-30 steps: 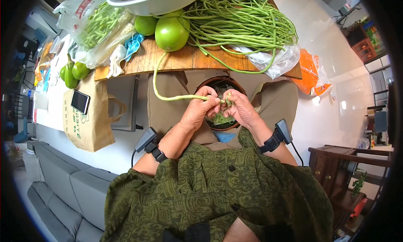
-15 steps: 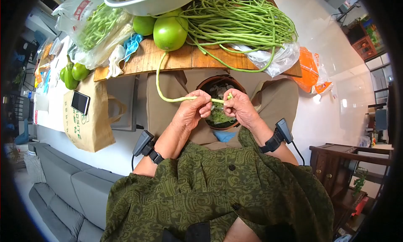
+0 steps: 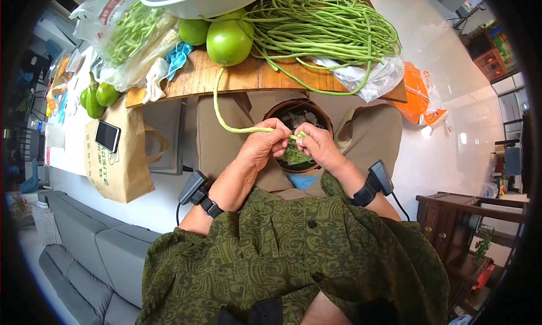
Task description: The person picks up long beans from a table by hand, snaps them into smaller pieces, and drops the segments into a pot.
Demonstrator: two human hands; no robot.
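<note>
A long green bean runs from the table's edge down to my hands in the head view. My left hand is closed around it, thumb and fingers pinching near its end. Close beside it, my right hand pinches the bean's end, with a light green bit showing at the fingertips. Only a short stretch of bean shows between the two hands. Below them is a round bin holding green scraps and pale peelings. A heap of long beans lies on the wooden table.
A white basin with cut beans sits over round green fruits. A plastic bag of beans is at the left. A paper bag with a phone stands lower left; an orange bag is at the right.
My hands have come closer together, so less of the bean shows between them. My right hand has moved slightly left, and more of the bin's upper part shows.
</note>
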